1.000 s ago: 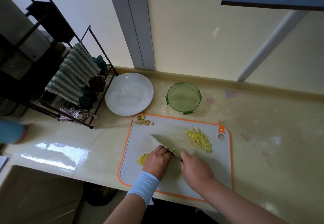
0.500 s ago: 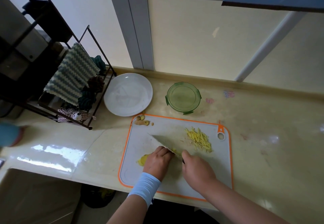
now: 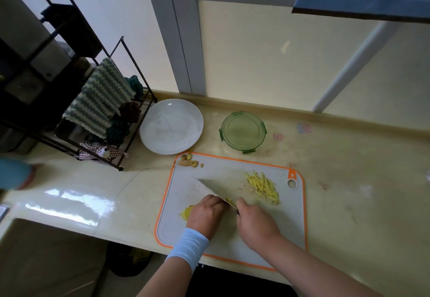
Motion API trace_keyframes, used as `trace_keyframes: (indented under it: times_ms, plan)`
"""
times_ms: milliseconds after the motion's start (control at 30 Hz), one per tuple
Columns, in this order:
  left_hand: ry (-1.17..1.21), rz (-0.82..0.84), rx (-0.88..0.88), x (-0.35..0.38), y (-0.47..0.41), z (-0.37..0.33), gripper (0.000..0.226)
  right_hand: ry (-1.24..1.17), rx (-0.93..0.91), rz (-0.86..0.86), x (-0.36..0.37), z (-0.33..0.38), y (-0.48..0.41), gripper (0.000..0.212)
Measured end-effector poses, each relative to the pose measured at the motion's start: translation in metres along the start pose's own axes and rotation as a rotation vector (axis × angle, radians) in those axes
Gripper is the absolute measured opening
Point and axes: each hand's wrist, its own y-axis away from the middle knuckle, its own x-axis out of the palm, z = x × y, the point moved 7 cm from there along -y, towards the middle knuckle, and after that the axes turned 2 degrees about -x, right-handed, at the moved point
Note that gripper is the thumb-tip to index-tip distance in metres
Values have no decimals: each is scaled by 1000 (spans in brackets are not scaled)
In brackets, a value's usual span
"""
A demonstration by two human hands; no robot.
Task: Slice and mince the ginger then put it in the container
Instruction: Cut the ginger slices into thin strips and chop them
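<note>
On the orange-rimmed white cutting board (image 3: 288, 222), my left hand (image 3: 206, 214) presses down on yellow ginger slices (image 3: 186, 212) that stick out to its left. My right hand (image 3: 256, 224) grips the handle of a cleaver (image 3: 215, 186), whose blade rests against my left fingers. A pile of thin ginger strips (image 3: 264, 187) lies on the board's right side. Ginger offcuts (image 3: 187, 161) sit at the board's far left corner. The green container (image 3: 242, 131) stands behind the board.
A white plate (image 3: 171, 129) lies left of the container. A black wire rack (image 3: 97, 110) with striped cloths stands at the left. A sink (image 3: 46, 250) lies at the lower left. The wall runs close behind.
Both hands and the cleaver stay in nearly the same place on the board; only a slight shift of the view is visible.
</note>
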Motion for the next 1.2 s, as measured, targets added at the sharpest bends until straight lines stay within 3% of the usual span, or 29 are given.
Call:
trace_keyframes:
  times_ms: [200, 333, 433, 833, 1200]
  plan:
    - [4, -38, 17, -2, 1, -1, 14, -28, -9, 23, -1, -20, 23, 7]
    - [6, -18, 8, 1, 0, 0, 18, -3, -24, 55, 5, -14, 4, 1]
    - [0, 3, 4, 3, 2, 1, 16, 26, -37, 44, 5, -3, -10, 8]
    - [-49, -97, 44, -5, 1, -8, 17, 22, -70, 18, -2, -9, 9, 5]
    - [-27, -57, 19, -6, 0, -9, 33, 7, -59, 28, -2, -5, -1, 10]
